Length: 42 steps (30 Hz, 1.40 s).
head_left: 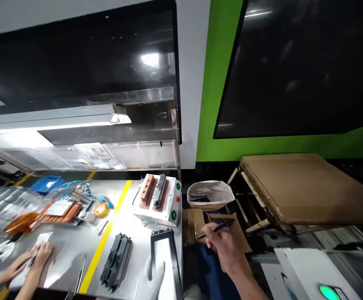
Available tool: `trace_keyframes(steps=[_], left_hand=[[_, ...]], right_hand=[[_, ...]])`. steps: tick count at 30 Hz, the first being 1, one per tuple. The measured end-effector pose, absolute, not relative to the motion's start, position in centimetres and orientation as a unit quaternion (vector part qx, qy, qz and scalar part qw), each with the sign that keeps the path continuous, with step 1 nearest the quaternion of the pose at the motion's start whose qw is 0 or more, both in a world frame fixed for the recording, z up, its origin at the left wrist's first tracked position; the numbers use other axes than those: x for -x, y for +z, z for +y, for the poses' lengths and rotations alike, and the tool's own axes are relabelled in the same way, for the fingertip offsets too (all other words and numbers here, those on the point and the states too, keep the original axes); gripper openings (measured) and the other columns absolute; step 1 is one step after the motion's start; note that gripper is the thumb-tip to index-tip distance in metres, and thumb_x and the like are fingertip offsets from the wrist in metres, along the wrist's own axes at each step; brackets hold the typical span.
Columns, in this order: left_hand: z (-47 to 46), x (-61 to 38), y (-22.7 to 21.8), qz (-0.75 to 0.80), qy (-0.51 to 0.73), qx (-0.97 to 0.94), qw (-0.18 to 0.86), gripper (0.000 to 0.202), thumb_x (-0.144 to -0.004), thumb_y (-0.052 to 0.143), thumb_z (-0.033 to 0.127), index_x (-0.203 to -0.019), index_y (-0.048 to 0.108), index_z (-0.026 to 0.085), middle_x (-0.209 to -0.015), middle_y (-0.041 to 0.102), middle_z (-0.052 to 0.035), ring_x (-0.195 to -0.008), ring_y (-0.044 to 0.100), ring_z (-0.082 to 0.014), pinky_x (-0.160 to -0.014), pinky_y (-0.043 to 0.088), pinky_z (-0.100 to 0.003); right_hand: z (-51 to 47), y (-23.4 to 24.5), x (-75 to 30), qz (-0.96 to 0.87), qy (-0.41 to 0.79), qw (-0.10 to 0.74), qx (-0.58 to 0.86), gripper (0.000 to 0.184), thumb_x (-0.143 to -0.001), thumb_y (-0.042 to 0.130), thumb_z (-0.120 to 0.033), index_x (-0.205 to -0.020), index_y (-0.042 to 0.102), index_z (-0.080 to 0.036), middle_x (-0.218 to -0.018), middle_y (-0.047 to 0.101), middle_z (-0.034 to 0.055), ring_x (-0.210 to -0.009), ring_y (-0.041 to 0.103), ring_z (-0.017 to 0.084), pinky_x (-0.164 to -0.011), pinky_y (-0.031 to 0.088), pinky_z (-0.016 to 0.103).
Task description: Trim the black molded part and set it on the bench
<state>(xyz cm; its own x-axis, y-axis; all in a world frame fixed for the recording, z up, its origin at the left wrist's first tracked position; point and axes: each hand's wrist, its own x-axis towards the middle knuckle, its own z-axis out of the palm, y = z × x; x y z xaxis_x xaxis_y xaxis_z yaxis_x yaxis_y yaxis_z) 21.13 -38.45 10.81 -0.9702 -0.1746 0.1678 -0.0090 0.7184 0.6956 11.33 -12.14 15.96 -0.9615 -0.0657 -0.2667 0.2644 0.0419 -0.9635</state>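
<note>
Leftmost, a co-worker's hand (42, 253) guided a pen (31, 261) over white paper on the metal tabletop (70, 241). Just right of the yellow stripe (96, 254) lay a long black moulded part (116, 260); it looked like rigid plastic, probably light, and its long sides seemed the surest place to hold, away from the small end projections. Behind it stood a white fixture (150, 216) bearing two slotted blocks.

Nearer the edge, the person's gloved left hand (155, 278) was closed round one side bar of a black plastic frame (162, 235), which rested on the tabletop. The frame would likely be stiff yet a little flexible along its thin bars (a two-sided grip would spread any twist), and smooth enough to slide in a glove. Further right, the bare right hand (220, 245) pinched a slim dark rod (221, 226) above an open cardboard box (240, 239); it appeared light and easily controlled.

As for writing, the printed sheets (100, 155) above the tabletop were too small to read, and the white case (306, 262) at far right, with its green light (328, 291), showed no legible brand.
</note>
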Motion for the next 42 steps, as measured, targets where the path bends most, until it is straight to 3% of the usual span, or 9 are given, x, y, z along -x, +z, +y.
trace_keyframes(steps=[6,11,15,19,24,28,33,39,42], left_hand=[[-38.9,-22.7,10.7,-0.915,-0.369,-0.090,0.139,0.075,-0.066,0.072,0.059,-0.137,0.052,0.045,-0.107,0.074,0.0002,-0.103,0.069,-0.0349,-0.081,0.062,-0.052],[-57.6,-19.6,15.2,-0.854,-0.391,-0.182,0.290,0.076,-0.068,0.057,0.062,-0.141,0.037,0.056,-0.104,0.072,0.0045,-0.125,0.057,-0.0429,-0.095,0.051,-0.065],[-70.1,-18.2,15.9,-0.829,-0.394,-0.250,0.308,0.059,-0.080,0.036,0.061,-0.133,0.052,0.043,-0.113,0.068,-0.0039,-0.150,0.022,-0.0375,-0.120,0.016,-0.066],[-71.6,-18.6,13.7,-0.825,-0.389,-0.296,0.284,0.040,-0.067,0.053,0.065,-0.071,0.054,0.025,-0.073,0.061,-0.0142,-0.147,0.019,-0.0493,-0.117,0.001,-0.071],[-64.6,-19.8,14.7,-0.752,-0.488,-0.398,0.195,0.032,-0.088,0.033,0.056,-0.081,0.048,0.029,-0.076,0.066,-0.0058,-0.152,0.019,-0.0223,-0.123,0.020,-0.049],[-57.7,-19.3,16.2,-0.706,-0.529,-0.457,0.112,0.037,-0.073,0.064,0.057,-0.101,0.062,0.032,-0.071,0.068,-0.0061,-0.126,0.058,-0.0360,-0.095,0.058,-0.050],[-47.4,-16.5,15.6,-0.583,-0.570,-0.576,-0.058,0.039,-0.079,0.063,0.054,-0.107,0.070,0.028,-0.054,0.061,-0.0089,-0.087,0.071,-0.0427,-0.073,0.061,-0.059],[-36.2,-19.6,15.5,-0.590,-0.706,-0.387,-0.062,0.054,-0.061,0.088,0.035,-0.108,0.066,0.021,-0.109,0.074,-0.0104,-0.113,0.067,-0.0296,-0.102,0.055,-0.037],[-34.9,-20.3,16.7,-0.511,-0.779,-0.362,0.023,0.053,-0.072,0.081,0.028,-0.118,0.055,0.020,-0.111,0.072,-0.0106,-0.098,0.071,-0.0241,-0.088,0.061,-0.036]], right_hand=[[-15.1,19.6,-10.8,0.733,-0.673,0.104,-0.003,0.050,-0.090,0.051,-0.068,-0.083,0.054,-0.018,-0.060,0.050,-0.0015,-0.057,0.047,0.014,-0.057,0.038,0.026],[-15.1,19.5,-11.5,0.747,-0.659,0.086,0.028,0.046,-0.093,0.051,-0.063,-0.083,0.054,-0.018,-0.061,0.054,-0.0009,-0.058,0.051,0.014,-0.058,0.040,0.025],[-14.4,19.5,-11.9,0.764,-0.640,0.079,0.027,0.046,-0.093,0.049,-0.063,-0.082,0.053,-0.019,-0.061,0.053,-0.0007,-0.058,0.050,0.014,-0.057,0.040,0.026],[-13.8,20.2,-12.2,0.775,-0.631,0.030,-0.021,0.048,-0.093,0.047,-0.065,-0.080,0.052,-0.020,-0.061,0.049,-0.0005,-0.055,0.045,0.014,-0.052,0.034,0.026],[-15.4,21.3,-13.0,0.761,-0.643,0.045,0.071,0.040,-0.096,0.049,-0.057,-0.083,0.056,-0.019,-0.069,0.057,0.0013,-0.066,0.053,0.016,-0.061,0.038,0.027],[-17.1,21.2,-13.0,0.761,-0.636,0.053,0.116,0.036,-0.097,0.051,-0.053,-0.086,0.058,-0.019,-0.070,0.059,0.0005,-0.070,0.056,0.016,-0.067,0.039,0.027],[-16.9,21.0,-12.9,0.765,-0.640,0.017,0.065,0.040,-0.097,0.047,-0.056,-0.089,0.060,-0.019,-0.069,0.059,0.0015,-0.067,0.057,0.017,-0.062,0.040,0.027],[-14.4,19.8,-16.9,0.771,-0.628,-0.070,0.078,0.017,-0.097,0.055,-0.038,-0.102,0.064,-0.024,-0.102,0.067,0.0037,-0.098,0.065,0.019,-0.083,0.050,0.026],[-13.5,19.2,-20.5,0.797,-0.568,-0.111,0.174,0.009,-0.096,0.057,-0.024,-0.102,0.063,-0.027,-0.106,0.066,0.0011,-0.104,0.063,0.016,-0.092,0.049,0.023]])
